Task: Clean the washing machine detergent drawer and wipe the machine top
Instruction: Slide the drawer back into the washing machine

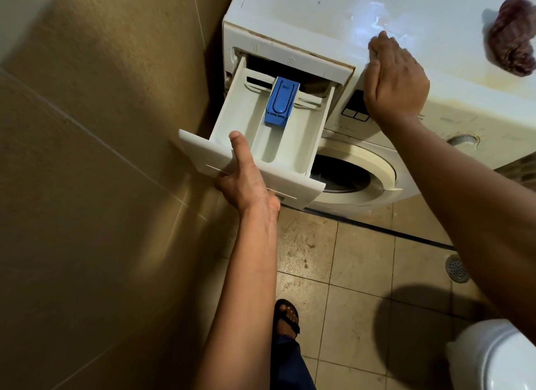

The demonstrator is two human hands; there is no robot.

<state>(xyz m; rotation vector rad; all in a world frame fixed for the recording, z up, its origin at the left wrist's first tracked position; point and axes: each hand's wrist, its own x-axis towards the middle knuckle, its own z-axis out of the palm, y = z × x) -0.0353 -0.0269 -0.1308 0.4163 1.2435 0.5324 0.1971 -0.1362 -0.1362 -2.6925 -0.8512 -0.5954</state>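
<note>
White plastic front panel: left grip (246, 180) is closed around it, thumb lying over the top edge into the left compartment, fingers hidden beneath the panel. Detergent drawer (229, 105) stands drawn well out of its slot at the upper left corner of the washing machine (429, 128). It has three lengthwise compartments. The middle one holds a blue insert (281, 102), seated toward the rear; the contents of the left and right ones cannot be made out.

Right grip (394, 82) holds nothing. It rests flat over the front edge of the machine top (319, 12), palm covering part of the control panel (355, 111), fingers straight.

A dark red cloth (510, 38) lies crumpled on the machine top, well apart from the right grip. The round door (377, 169) sits below the drawer.

On the tiled floor (348, 259): drain (458, 269), sandalled foot (285, 317).
</note>
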